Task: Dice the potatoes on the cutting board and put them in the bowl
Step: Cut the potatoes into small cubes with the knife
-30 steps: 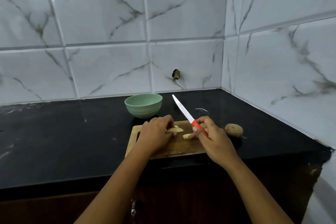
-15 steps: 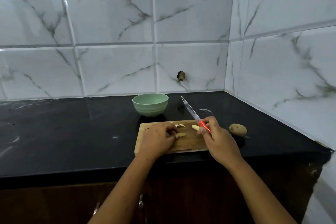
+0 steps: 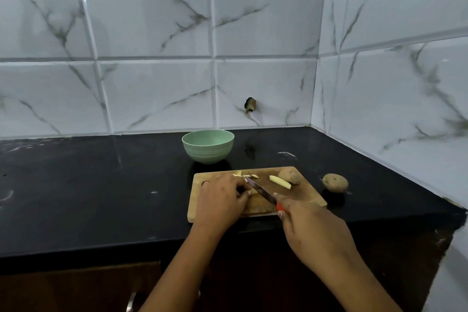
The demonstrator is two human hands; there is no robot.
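My right hand (image 3: 311, 230) wraps the red-handled knife (image 3: 260, 191), slim blade slanting onto the wooden cutting board (image 3: 304, 195). My left hand (image 3: 220, 200) curls beside it; I cannot tell what it pins.

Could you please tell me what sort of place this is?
Most likely a home kitchen: a black counter in a corner of marble-look wall tiles, with a cutting board, a potato and a green bowl on it.

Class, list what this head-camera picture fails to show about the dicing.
- Head view: whatever lies under the left hand, hidden by its fingers.
- Head view: knife, handle mostly covered by the right hand.
- Head view: bowl bottom, behind its near wall.
- Head view: cut pieces, too small to count.
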